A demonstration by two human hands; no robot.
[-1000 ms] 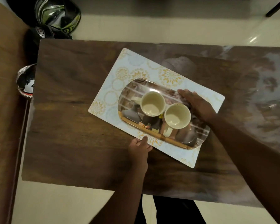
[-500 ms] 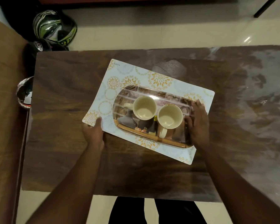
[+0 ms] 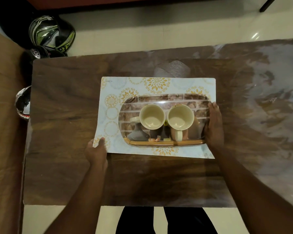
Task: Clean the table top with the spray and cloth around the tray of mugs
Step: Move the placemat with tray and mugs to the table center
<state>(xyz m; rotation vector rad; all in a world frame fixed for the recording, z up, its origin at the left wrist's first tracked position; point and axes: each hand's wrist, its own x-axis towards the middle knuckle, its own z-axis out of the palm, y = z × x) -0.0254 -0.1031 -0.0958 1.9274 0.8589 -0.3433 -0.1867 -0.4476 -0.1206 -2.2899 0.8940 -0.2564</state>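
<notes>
The tray [image 3: 164, 100] of mugs sits on a patterned placemat [image 3: 159, 85] near the middle of the dark wooden table top [image 3: 66, 102]. Half a second ago the mat and tray lay skewed, their long sides running from about ten o'clock to four o'clock; now they lie nearly square to the table's near edge, long sides running nine to three.

The left hand [image 3: 96, 153] pinches the mat's corner at about seven o'clock of the tray, thumb on top and the corner lifted slightly off the wood. It held that same corner before, but the corner has swung nearer to the person. The right hand [image 3: 214, 124] lies at three o'clock of the tray, fingers straight and pressed flat along the tray's right end, much as before.

Two cream mugs stand upright side by side in the tray: the left mug [image 3: 152, 116] with its handle toward nine o'clock, the right mug [image 3: 180, 117] with its handle toward six o'clock. They keep the same places within the tray.

At three o'clock the table surface shows pale smeared streaks [image 3: 269, 102]. Beyond the table's corner at eleven o'clock, helmets [image 3: 49, 31] lie on the floor.
</notes>
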